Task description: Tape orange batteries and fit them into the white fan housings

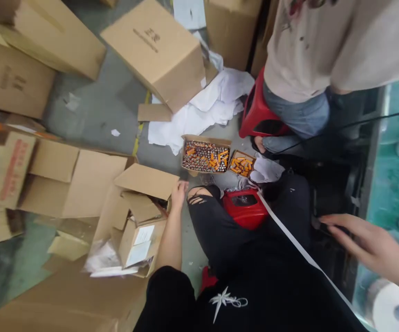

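My left hand point(178, 196) is at the corner of a raised flap on an open cardboard box point(107, 214). Its fingers are curled, and whatever may be in them cannot be made out. Out to the right, my right hand point(368, 242) pinches a small dark object point(334, 228) between thumb and fingers; its kind is unclear. Beyond my knees, a shallow carton point(206, 156) holds many small orange and silver cylinders like batteries. Beside it stands a smaller box point(241, 164) with more orange ones. A white strap point(289, 235) runs diagonally across my lap.
A red stool point(246, 207) is between my legs. Another person point(299, 60) sits on a red stool point(261, 110) at upper right. A large closed carton point(161, 50) and white sheeting point(199, 110) lie ahead. Cartons crowd the left; a teal bench point(398, 180) with a white roll point(393, 306) borders the right.
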The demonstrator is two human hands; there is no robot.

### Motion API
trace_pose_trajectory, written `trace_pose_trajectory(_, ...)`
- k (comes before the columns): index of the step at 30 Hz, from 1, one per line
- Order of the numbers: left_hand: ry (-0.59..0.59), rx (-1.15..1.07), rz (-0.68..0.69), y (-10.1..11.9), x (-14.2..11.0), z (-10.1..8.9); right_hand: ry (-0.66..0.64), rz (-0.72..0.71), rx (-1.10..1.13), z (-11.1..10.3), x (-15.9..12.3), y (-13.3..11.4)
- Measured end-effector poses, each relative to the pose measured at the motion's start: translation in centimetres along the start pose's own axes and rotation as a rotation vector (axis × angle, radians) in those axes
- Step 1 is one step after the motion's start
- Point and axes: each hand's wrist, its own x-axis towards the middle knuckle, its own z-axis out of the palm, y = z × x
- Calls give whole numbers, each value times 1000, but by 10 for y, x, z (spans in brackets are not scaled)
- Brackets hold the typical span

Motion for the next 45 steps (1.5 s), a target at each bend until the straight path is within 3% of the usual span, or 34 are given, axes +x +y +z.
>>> trace_pose_trajectory(2,-84,25,67,11,63,23,-277,-69,-32,37,99,-20)
trace_pose_trajectory(4,-142,68,128,20,126,51,-538,-113,-103,89,207,-26)
trace_pose_trajectory(5,-150,97,149,20,155,64,-596,-132,-168,122,261,-24)
trace_pose_trajectory(7,-149,158,173,10,203,84,-592,-185,-313,196,358,-14)
trace_pose_trajectory(9,-193,209,203,-13,236,96,-577,-233,-353,277,432,0)
trace_pose_trajectory(11,-300,326,323,-43,250,101,-599,-289,-324,353,481,15)
trace_pose_trajectory(13,-380,492,483,-70,250,100,-624,-351,-279,413,507,29)
trace_pose_trajectory(16,-377,627,577,-90,247,95,-607,-414,-228,466,520,46)
trace_pose_trajectory(19,-369,612,564,-89,253,95,-559,-434,-181,482,524,56)
trace_pose_trajectory(24,-326,586,560,-74,273,102,-484,-389,-145,479,534,58)
trace_pose_trajectory(29,-300,586,589,-64,284,107,-493,-393,-130,478,546,61)
trace_pose_trajectory(35,-342,607,636,-62,288,98,-489,-367,-117,482,555,63)
trace_pose_trajectory(40,-395,755,663,-50,279,93,-525,-328,-169,474,554,46)
trace_pose_trajectory(45,-372,820,635,-36,273,97,-435,-282,-263,478,536,20)
